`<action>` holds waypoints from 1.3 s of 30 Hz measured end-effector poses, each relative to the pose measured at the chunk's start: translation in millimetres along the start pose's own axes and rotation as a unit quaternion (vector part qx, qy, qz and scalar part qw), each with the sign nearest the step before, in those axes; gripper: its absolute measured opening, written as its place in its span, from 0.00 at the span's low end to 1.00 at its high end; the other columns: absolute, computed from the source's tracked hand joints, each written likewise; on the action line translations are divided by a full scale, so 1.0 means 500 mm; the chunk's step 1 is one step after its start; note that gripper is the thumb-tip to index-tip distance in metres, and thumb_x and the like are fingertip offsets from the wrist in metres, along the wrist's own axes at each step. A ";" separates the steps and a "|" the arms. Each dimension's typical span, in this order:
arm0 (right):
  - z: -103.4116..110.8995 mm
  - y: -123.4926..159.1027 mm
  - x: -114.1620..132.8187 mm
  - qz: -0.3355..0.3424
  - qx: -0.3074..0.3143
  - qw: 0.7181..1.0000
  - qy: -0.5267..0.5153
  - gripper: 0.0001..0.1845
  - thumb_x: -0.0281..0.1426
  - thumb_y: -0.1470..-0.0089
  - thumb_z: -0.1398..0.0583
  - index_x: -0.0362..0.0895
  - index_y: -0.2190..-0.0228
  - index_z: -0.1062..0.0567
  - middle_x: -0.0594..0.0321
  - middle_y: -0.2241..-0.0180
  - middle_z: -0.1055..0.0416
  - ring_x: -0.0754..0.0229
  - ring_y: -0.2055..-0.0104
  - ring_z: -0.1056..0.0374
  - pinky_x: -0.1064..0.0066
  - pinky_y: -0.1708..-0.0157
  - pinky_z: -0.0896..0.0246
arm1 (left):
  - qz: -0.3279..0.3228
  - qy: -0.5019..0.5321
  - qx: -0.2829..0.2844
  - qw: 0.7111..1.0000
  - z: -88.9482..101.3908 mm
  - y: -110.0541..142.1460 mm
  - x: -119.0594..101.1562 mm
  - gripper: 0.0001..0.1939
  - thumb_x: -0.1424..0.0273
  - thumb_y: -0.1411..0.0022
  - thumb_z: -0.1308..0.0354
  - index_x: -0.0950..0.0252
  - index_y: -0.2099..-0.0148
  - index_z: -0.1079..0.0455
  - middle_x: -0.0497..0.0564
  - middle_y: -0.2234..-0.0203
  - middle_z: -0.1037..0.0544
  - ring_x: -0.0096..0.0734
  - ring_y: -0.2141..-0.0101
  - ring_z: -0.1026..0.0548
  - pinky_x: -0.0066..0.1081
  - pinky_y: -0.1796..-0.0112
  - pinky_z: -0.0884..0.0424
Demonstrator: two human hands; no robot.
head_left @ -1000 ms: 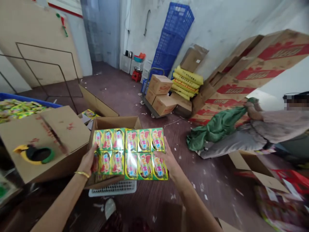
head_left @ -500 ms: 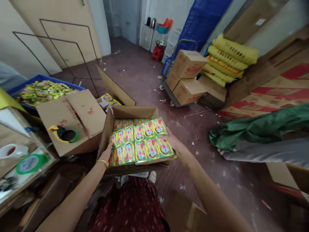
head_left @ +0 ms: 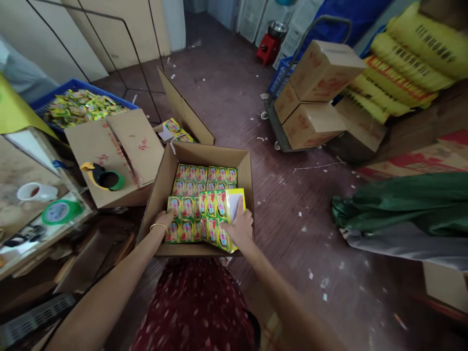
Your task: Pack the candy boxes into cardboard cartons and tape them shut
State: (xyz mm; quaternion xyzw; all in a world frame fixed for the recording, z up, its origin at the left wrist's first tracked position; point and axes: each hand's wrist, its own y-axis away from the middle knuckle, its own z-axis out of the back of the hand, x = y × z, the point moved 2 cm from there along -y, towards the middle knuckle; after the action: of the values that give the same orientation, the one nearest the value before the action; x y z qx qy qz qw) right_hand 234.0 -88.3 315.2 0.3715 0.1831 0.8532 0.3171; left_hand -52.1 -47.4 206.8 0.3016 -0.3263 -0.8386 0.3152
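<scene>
An open cardboard carton [head_left: 252,180] stands in front of me, with yellow-green packs of small printed boxes [head_left: 192,173] lying flat in its far half. In the near half, my left hand [head_left: 163,223] grips the outer left edge of another pack [head_left: 182,229]; some of its fingers are hidden against the carton wall. My right hand [head_left: 240,227] is closed on the right end of a tilted pack [head_left: 214,207], whose right side is raised and shows a white and yellow face. This tilted pack's left edge overlaps the left one.
On the left, a tape dispenser [head_left: 104,178] lies on a closed carton [head_left: 120,141], beside a blue crate [head_left: 66,92] of small packets. A bench holds a green tape roll [head_left: 61,212] and a white cup [head_left: 36,191]. A trolley [head_left: 276,129] with boxes stands ahead right.
Both packs have gone down into the near half of the carton. The right one has tilted and shifted left, with my right hand moving inward. The camera view has turned downward.
</scene>
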 end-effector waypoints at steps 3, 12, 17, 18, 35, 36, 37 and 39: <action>-0.015 0.021 -0.008 -0.023 -0.021 0.999 0.008 0.58 0.37 0.63 0.33 0.50 0.35 0.54 0.47 0.46 0.45 0.36 0.44 0.45 0.47 0.47 0.47 | 0.033 -0.067 -0.009 0.997 -0.014 -0.004 -0.013 0.25 0.61 0.39 0.50 0.77 0.49 0.30 0.73 0.52 0.27 0.58 0.51 0.28 0.43 0.56 0.30; 0.075 0.074 -0.023 0.105 -0.136 0.985 -0.029 0.53 0.38 0.63 0.35 0.45 0.36 0.48 0.51 0.46 0.42 0.43 0.43 0.46 0.48 0.43 0.50 | -0.187 -0.306 -0.059 0.932 -0.001 0.063 -0.089 0.33 0.61 0.41 0.43 0.66 0.36 0.41 0.69 0.44 0.33 0.58 0.42 0.38 0.50 0.47 0.38; 0.136 0.061 -0.043 0.075 -0.169 0.966 -0.179 0.55 0.39 0.66 0.33 0.46 0.37 0.46 0.52 0.43 0.42 0.44 0.43 0.43 0.50 0.44 0.45 | -0.372 -0.480 0.139 0.782 -0.046 -0.025 -0.166 0.49 0.62 0.57 0.29 0.51 0.34 0.46 0.60 0.36 0.44 0.55 0.37 0.48 0.52 0.40 0.53; 0.144 0.059 -0.048 0.062 -0.160 0.962 -0.213 0.54 0.38 0.65 0.33 0.46 0.37 0.46 0.53 0.42 0.42 0.45 0.43 0.42 0.51 0.45 0.43 | -0.355 -0.485 0.179 0.779 -0.053 -0.055 -0.175 0.52 0.60 0.59 0.29 0.52 0.33 0.48 0.61 0.38 0.41 0.54 0.38 0.44 0.49 0.41 0.49; 0.158 0.048 -0.063 -0.059 -0.088 0.889 -0.445 0.53 0.33 0.66 0.30 0.53 0.38 0.44 0.57 0.47 0.33 0.46 0.50 0.33 0.52 0.52 0.34 | -0.371 -0.498 0.281 0.732 -0.024 -0.089 -0.284 0.56 0.52 0.61 0.33 0.58 0.32 0.51 0.60 0.46 0.30 0.54 0.49 0.31 0.39 0.50 0.36; 0.160 0.047 -0.061 -0.062 -0.082 0.885 -0.454 0.53 0.32 0.66 0.31 0.54 0.38 0.44 0.58 0.47 0.33 0.46 0.50 0.32 0.52 0.53 0.33 | -0.363 -0.479 0.302 0.740 -0.012 -0.094 -0.300 0.55 0.53 0.60 0.33 0.58 0.32 0.50 0.58 0.44 0.31 0.52 0.47 0.32 0.37 0.49 0.36; 0.163 0.047 -0.060 -0.065 -0.073 0.880 -0.465 0.53 0.32 0.66 0.31 0.54 0.38 0.45 0.57 0.48 0.32 0.46 0.51 0.32 0.53 0.54 0.33 | -0.353 -0.458 0.329 0.746 0.002 -0.100 -0.315 0.54 0.54 0.60 0.34 0.58 0.32 0.50 0.56 0.42 0.33 0.50 0.46 0.33 0.36 0.48 0.37; 0.167 0.046 -0.059 -0.070 -0.054 0.870 -0.486 0.54 0.32 0.65 0.31 0.54 0.38 0.46 0.56 0.48 0.33 0.46 0.52 0.31 0.53 0.55 0.32 | -0.327 -0.420 0.394 0.749 0.025 -0.115 -0.339 0.51 0.55 0.58 0.34 0.57 0.33 0.47 0.52 0.41 0.34 0.47 0.43 0.35 0.34 0.47 0.38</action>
State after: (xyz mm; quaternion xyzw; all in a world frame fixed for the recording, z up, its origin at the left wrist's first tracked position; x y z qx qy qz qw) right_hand 303.1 -118.8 367.4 0.7073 -0.0147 0.5492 0.4448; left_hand 24.9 114.0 222.9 0.1044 -0.6090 -0.7291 -0.2944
